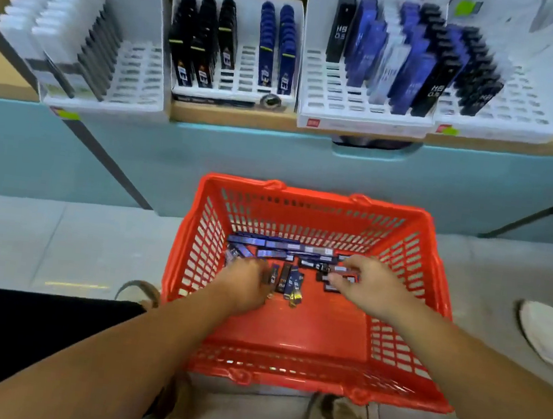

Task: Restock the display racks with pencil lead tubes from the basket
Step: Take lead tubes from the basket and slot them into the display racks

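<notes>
left hand (245, 286) blurred, grip unclear; tubes (289, 281) labels unreadable; white shoe (550, 333) edge-cropped

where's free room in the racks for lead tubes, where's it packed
Free: the column between black and blue rows in the second rack from left; the third rack, front-left corner; right of the black tubes in the far-right rack. The basket's near floor is bare. Crowded: its far half, where the left hand and right hand reach among tubes.
</notes>
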Demonstrator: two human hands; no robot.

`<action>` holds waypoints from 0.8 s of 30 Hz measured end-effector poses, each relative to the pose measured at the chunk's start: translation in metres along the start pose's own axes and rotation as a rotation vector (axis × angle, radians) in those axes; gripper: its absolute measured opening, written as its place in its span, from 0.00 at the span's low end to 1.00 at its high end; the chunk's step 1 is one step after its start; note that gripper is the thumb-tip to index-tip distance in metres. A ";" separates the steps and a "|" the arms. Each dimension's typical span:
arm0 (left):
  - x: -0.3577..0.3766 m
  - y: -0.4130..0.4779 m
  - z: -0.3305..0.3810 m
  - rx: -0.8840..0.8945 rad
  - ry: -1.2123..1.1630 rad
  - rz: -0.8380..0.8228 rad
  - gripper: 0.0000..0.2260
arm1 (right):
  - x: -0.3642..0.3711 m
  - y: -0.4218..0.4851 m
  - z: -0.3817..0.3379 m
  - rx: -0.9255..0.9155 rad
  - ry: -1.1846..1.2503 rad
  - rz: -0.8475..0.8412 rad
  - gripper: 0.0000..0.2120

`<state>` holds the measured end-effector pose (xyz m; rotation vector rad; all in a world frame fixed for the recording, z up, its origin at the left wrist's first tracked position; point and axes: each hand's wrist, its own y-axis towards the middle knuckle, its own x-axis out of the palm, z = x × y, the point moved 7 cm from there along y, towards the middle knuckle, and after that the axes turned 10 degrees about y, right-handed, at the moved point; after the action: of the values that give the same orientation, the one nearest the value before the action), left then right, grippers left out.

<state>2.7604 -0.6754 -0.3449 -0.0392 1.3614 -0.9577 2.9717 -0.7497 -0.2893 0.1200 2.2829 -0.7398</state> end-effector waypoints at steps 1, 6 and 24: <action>0.012 0.006 -0.009 -0.035 0.016 -0.030 0.12 | 0.009 0.013 0.011 0.048 0.110 0.038 0.14; 0.050 0.035 -0.039 -0.173 0.068 -0.128 0.19 | 0.043 0.068 0.066 0.101 0.076 0.119 0.26; 0.105 0.059 -0.057 -0.186 0.105 -0.178 0.18 | 0.081 0.105 0.128 0.286 -0.102 0.140 0.46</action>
<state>2.7361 -0.6721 -0.4756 -0.2581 1.5609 -0.9887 3.0208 -0.7420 -0.4661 0.3635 2.0386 -0.9711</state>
